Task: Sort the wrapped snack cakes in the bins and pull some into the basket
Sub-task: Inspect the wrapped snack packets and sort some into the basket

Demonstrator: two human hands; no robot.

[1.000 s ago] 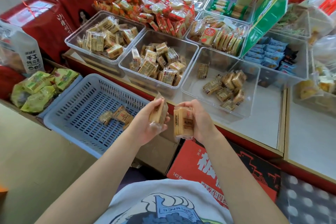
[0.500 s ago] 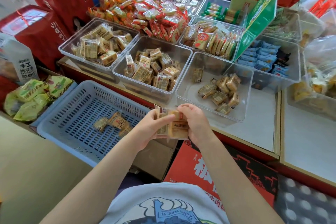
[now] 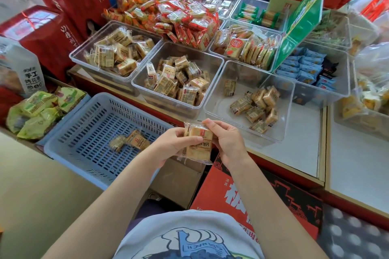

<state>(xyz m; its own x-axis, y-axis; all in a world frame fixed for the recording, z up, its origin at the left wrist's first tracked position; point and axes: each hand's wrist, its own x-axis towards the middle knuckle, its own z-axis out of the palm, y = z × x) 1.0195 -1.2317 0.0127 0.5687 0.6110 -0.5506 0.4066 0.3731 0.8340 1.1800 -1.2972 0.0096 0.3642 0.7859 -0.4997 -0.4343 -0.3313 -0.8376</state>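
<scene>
Both my hands hold wrapped snack cakes pressed together in front of me, just right of the blue slotted basket. My left hand grips them from the left, my right hand from the right. A few wrapped cakes lie in the basket. Behind stand three clear bins: the left bin and middle bin hold many cakes, while the right bin holds a small pile.
Red-wrapped snacks are heaped behind the bins. A green sign leans at the right, above blue packets. Green bags lie left of the basket. Red cartons stand below the counter edge.
My two hands each held a cake apart; they have come together, and the cakes are now stacked between both hands. The view shifted slightly.
</scene>
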